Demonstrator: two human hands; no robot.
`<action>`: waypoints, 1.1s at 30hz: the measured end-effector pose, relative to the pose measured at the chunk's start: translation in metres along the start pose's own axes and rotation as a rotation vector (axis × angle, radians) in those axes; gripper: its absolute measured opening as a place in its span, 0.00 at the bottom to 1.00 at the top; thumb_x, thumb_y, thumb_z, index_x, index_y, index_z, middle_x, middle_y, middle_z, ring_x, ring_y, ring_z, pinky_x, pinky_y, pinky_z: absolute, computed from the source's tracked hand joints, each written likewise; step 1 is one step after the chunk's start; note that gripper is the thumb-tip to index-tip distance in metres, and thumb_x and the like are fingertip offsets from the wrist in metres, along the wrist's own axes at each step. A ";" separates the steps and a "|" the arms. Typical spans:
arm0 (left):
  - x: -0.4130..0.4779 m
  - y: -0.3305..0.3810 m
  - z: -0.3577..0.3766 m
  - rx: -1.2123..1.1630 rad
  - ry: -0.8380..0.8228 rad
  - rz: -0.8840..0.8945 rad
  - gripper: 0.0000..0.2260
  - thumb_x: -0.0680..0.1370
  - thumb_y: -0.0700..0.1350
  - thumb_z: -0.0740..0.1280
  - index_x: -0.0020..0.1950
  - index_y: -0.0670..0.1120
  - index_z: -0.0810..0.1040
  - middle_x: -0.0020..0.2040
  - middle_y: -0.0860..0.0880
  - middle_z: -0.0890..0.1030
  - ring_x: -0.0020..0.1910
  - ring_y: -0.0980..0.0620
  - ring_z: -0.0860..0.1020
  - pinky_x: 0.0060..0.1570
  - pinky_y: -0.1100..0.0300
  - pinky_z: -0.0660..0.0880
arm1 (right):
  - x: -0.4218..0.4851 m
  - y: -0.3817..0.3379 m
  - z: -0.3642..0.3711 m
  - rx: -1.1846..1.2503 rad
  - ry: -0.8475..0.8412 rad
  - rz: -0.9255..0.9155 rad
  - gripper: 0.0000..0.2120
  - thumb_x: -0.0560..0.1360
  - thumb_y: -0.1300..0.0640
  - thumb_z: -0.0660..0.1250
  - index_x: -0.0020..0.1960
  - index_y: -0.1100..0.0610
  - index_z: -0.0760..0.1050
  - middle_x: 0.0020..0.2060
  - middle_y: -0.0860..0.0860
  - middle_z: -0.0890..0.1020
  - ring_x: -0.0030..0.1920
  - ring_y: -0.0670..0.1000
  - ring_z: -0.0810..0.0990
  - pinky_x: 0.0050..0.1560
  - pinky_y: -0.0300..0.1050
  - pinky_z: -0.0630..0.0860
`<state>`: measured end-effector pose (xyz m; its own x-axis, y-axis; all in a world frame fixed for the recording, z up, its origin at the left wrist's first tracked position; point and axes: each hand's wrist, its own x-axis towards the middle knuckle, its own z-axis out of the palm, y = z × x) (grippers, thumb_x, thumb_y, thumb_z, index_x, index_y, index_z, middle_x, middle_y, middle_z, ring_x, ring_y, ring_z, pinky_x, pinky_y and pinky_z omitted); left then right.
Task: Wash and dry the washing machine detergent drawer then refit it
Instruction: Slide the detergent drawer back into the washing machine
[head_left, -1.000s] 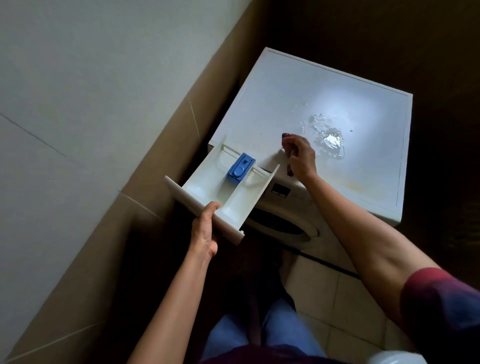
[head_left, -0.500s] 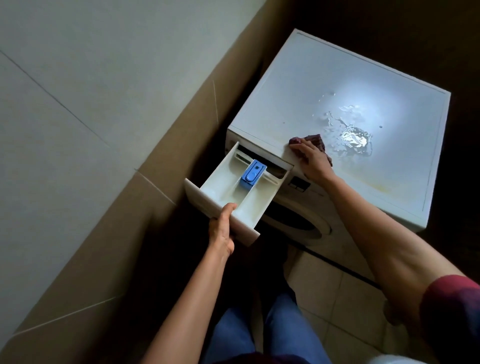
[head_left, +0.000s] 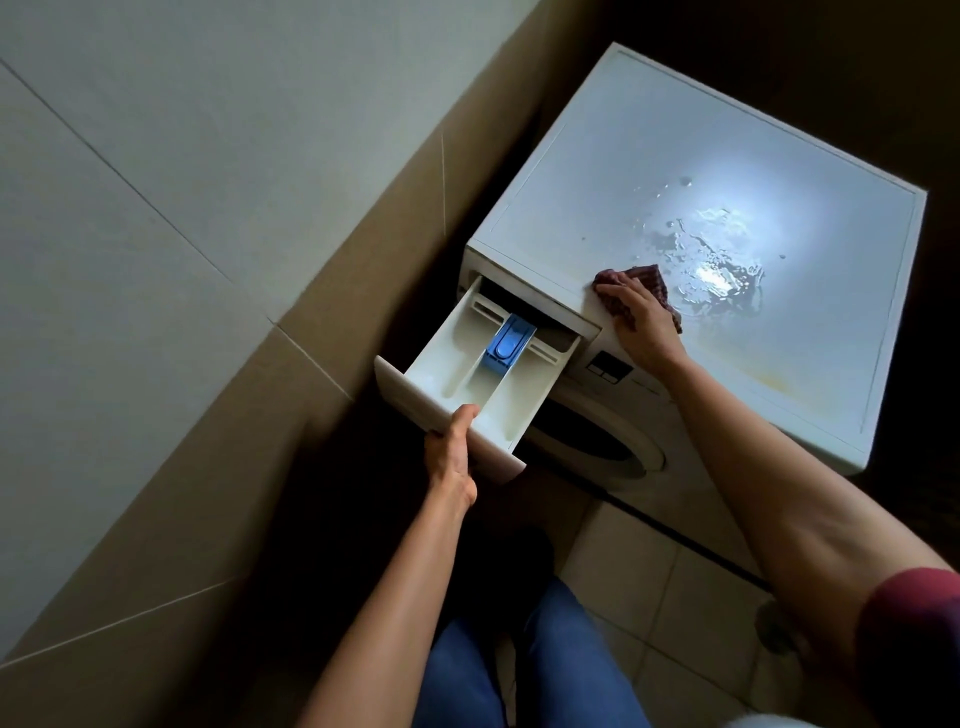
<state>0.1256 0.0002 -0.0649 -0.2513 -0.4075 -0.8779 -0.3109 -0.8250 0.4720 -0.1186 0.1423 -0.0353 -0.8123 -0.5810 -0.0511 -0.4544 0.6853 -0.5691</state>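
Drawer (head_left: 467, 374) half out of slot (head_left: 524, 304), left hand (head_left: 451, 457) clamped on front lip — thumb above, fingers hidden beneath. Right hand (head_left: 641, 322) flat on cloth (head_left: 655, 280), fingers (head_left: 615, 293) together, beside puddle (head_left: 711, 280). Risk: skewed one-handed push jams drawer; puddle drips into slot.

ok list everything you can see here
washing machine: 1, white, right of the wall
detergent drawer: 1, white, partway out of the machine's front
insert: 1, blue, in the drawer's middle compartment
cloth: 1, dark red checked, on machine top near front edge
puddle: 1, clear, on machine top beside cloth
wall tiles: several, pale and beige, left
floor tiles: several, beige, below machine
left hand: 1, grips drawer's front panel
right hand: 1, lies on the cloth
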 end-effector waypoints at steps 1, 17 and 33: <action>0.001 0.000 0.000 0.005 0.005 0.004 0.33 0.65 0.55 0.76 0.67 0.45 0.72 0.62 0.45 0.76 0.59 0.45 0.74 0.60 0.49 0.71 | 0.000 0.001 0.001 0.006 0.007 -0.001 0.26 0.72 0.72 0.61 0.67 0.54 0.73 0.73 0.53 0.66 0.75 0.55 0.59 0.73 0.50 0.56; 0.004 -0.002 0.017 0.039 -0.014 -0.046 0.37 0.69 0.55 0.73 0.74 0.47 0.65 0.73 0.46 0.65 0.69 0.44 0.64 0.67 0.43 0.61 | 0.001 0.008 0.005 0.030 0.028 -0.024 0.25 0.73 0.71 0.61 0.67 0.54 0.74 0.72 0.54 0.66 0.75 0.55 0.59 0.72 0.47 0.55; 0.004 0.000 0.022 -0.009 0.036 -0.042 0.37 0.69 0.56 0.74 0.74 0.46 0.65 0.71 0.46 0.68 0.70 0.44 0.65 0.67 0.44 0.61 | 0.002 0.010 0.006 0.040 0.017 -0.033 0.25 0.73 0.71 0.61 0.67 0.54 0.74 0.72 0.54 0.66 0.75 0.55 0.59 0.71 0.46 0.55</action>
<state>0.1048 0.0073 -0.0668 -0.2049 -0.3862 -0.8994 -0.3118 -0.8453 0.4339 -0.1224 0.1455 -0.0461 -0.8033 -0.5953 -0.0181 -0.4662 0.6475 -0.6028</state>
